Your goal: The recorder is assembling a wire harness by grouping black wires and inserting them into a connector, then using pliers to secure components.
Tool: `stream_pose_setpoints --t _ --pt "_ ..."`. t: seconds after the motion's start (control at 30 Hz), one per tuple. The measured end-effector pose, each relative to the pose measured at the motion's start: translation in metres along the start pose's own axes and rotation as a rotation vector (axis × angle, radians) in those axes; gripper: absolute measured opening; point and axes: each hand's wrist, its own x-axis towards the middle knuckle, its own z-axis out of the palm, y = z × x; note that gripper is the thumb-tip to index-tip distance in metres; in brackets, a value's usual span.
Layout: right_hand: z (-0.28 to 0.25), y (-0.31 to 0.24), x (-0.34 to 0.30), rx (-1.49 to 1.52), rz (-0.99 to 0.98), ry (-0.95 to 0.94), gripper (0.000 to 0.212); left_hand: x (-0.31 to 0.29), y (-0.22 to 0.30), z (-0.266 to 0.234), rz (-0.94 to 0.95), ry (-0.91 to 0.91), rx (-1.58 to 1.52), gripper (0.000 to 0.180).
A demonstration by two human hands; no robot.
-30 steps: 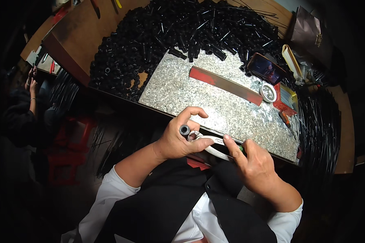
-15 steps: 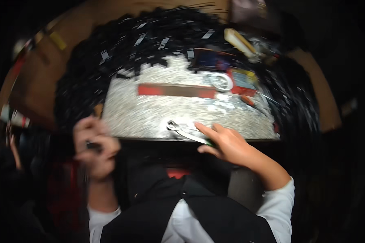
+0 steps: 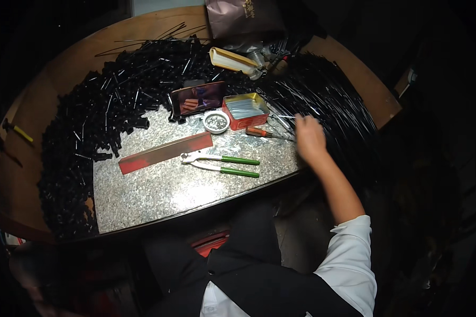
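My right hand is over the right side of the speckled tabletop, at the edge of a pile of thin black rods. Its fingers are bent together; whatever they hold is too small to make out. Close by lie a screwdriver with an orange handle and a red tin of thin metal pins. End-cutting pincers with green handles rest on the table, out of my hands. At the dark lower left, my left hand is dim and smeared, its fingers unreadable.
A long red-and-brown bar lies left of the pincers. Behind it are a white dish of small metal bits and a propped phone. Black tubular parts heap along the left and back, inside a wooden rim.
The pincers have left my right hand and lie on the table. That hand has moved right to the rods. My left hand has dropped away to the lower left. The view has turned.
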Motion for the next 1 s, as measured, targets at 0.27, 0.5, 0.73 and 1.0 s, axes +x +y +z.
stream_pose_setpoints --t 0.27,0.5,0.73,1.0 --pt "-0.002 0.098 -0.013 -0.130 0.336 -0.077 0.054 -0.042 -0.179 0.075 -0.529 -0.080 0.183 0.033" --pt "-0.014 0.101 -0.004 -0.065 0.383 -0.260 0.075 -0.085 -0.383 -0.050 -0.714 -0.037 1.168 0.054" --pt "0.019 0.120 -0.003 -0.151 0.332 -0.112 0.028 -0.041 -0.426 -0.034 -0.700 -0.741 1.572 0.046" --pt "0.006 0.132 -0.003 -0.219 0.303 -0.118 0.016 -0.032 -0.383 0.045 -0.526 -0.685 1.387 0.042"
